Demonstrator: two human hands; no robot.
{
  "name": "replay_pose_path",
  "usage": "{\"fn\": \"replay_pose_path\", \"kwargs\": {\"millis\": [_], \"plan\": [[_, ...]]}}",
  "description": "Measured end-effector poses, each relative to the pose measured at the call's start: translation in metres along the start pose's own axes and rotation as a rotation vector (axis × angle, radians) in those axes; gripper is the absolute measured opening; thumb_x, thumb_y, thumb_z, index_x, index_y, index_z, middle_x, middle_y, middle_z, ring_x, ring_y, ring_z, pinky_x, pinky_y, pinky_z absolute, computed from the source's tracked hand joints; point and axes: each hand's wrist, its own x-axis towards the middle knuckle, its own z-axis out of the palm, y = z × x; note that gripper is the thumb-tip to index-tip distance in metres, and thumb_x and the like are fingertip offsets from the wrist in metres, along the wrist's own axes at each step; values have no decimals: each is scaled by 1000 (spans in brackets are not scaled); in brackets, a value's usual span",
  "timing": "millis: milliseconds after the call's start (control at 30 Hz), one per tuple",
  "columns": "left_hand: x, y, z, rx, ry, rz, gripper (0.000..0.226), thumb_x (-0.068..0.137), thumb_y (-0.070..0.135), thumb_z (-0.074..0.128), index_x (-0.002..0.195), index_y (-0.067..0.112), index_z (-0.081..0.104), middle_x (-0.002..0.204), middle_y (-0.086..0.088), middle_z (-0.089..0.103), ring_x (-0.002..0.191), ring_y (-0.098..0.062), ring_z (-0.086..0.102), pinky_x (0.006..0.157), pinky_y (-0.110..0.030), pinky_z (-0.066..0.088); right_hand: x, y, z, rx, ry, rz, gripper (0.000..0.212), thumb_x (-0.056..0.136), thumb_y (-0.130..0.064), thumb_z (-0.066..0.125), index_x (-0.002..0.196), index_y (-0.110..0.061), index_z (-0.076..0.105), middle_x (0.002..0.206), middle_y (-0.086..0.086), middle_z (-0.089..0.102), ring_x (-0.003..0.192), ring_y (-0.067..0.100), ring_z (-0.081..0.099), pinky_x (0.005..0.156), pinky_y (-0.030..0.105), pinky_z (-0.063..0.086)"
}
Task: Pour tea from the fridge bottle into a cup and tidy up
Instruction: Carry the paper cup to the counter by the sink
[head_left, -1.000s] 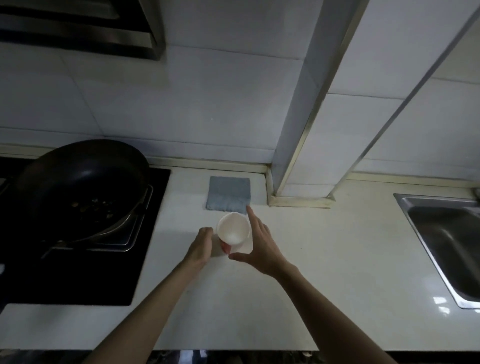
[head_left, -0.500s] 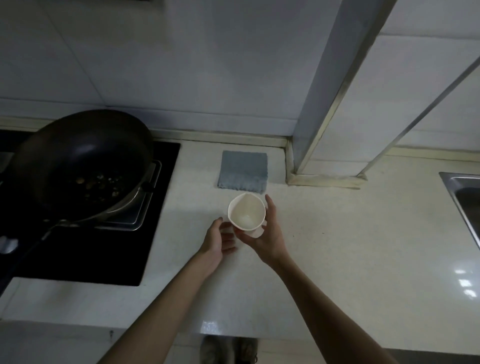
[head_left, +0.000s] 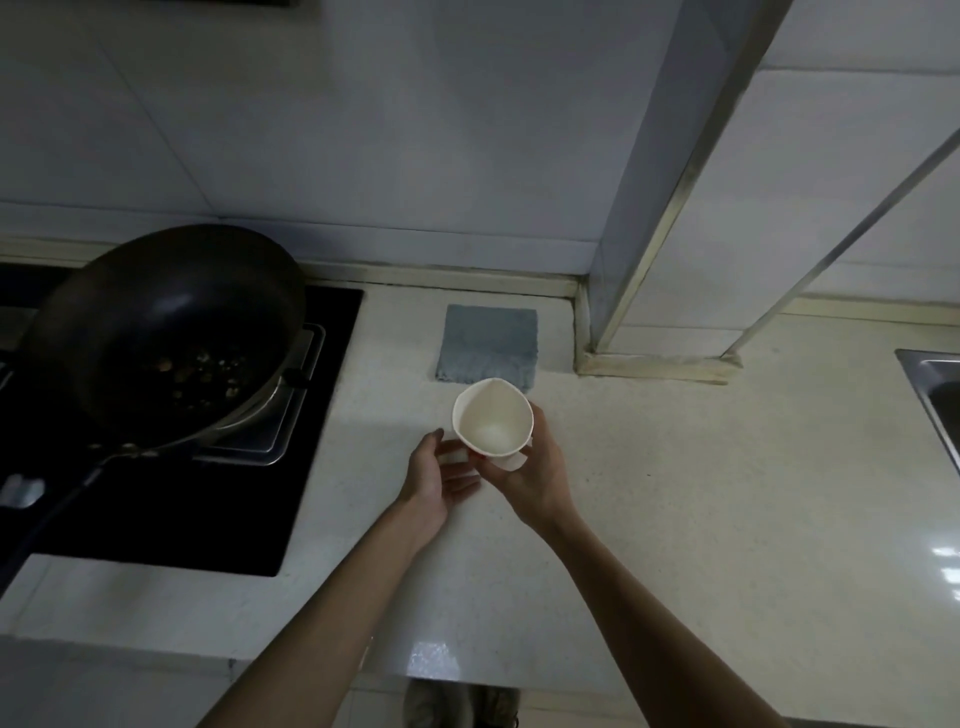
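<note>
Two bare hands meet over the middle of the counter (head_left: 701, 519), with one cup (head_left: 492, 421) between them. The cup is white, thin-walled and looks like paper, tapering downward, its rim squeezed out of round to a blunt point on the far side. Inside, only its pale walls and bottom show. The right hand (head_left: 535, 467) grips it from the right and below, fingers curled round the lower wall, holding it above the counter just nearer than the cloth (head_left: 488, 343). A small white edge pokes out under the cup by the palm, and I cannot tell what it is. The left hand (head_left: 436, 480) lies open just left of the cup, fingers loosely spread toward its base; whether they touch it I cannot tell. The cloth is one grey-blue square with a nubby texture, flat near the far wall. At left, one round, dark wok (head_left: 171, 332) with a long handle sits on one black glass hob (head_left: 317, 493) and holds scattered brownish bits of food. One steel sink (head_left: 935, 379) shows at the right edge. The counter is cream, speckled and glossy.
</note>
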Motion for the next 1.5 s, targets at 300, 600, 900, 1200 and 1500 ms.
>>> {"fn": "replay_pose_path", "kwargs": {"millis": [300, 600, 900, 1200, 1500], "plan": [[-27, 32, 23, -150, -150, 26, 37, 99, 33, 37, 97, 2, 57, 77, -16, 64, 74, -30, 63, 67, -41, 52, 7, -48, -43, 21, 107, -113, 77, 69, -21, 87, 127, -41, 39, 119, -16, 56, 109, 3, 54, 85, 22, 52], [-76, 34, 71, 40, -433, 9, 46, 97, 37, 36, 111, -2, 57, 103, -24, 68, 103, -42, 63, 95, -54, 50, -36, -87, -109, 16, 365, -56, 72, 69, -30, 86, 127, -40, 44, 117, -21, 58, 109, 1, 57, 82, 16, 52], [-144, 4, 140, 294, -644, -51, 52, 98, 37, 33, 123, -4, 53, 126, -30, 59, 117, -44, 57, 95, -52, 49, -105, -94, -179, 2, 638, 27, 75, 69, -25, 87, 129, -34, 44, 114, -31, 57, 109, -3, 56, 80, 11, 48], [-212, -68, 224, 472, -867, -105, 58, 96, 40, 34, 126, -7, 52, 106, -25, 63, 102, -42, 61, 85, -52, 53, -189, -89, -271, -62, 895, 55, 74, 71, -35, 84, 132, -38, 41, 124, -23, 55, 112, -5, 52, 81, 6, 44], [-293, -154, 333, 635, -996, -119, 50, 96, 43, 35, 114, 2, 57, 107, -23, 64, 99, -37, 63, 74, -45, 56, -264, -70, -397, -140, 1067, 96, 73, 70, -32, 85, 122, -52, 39, 118, -24, 57, 109, -5, 54, 79, 10, 47]]}}
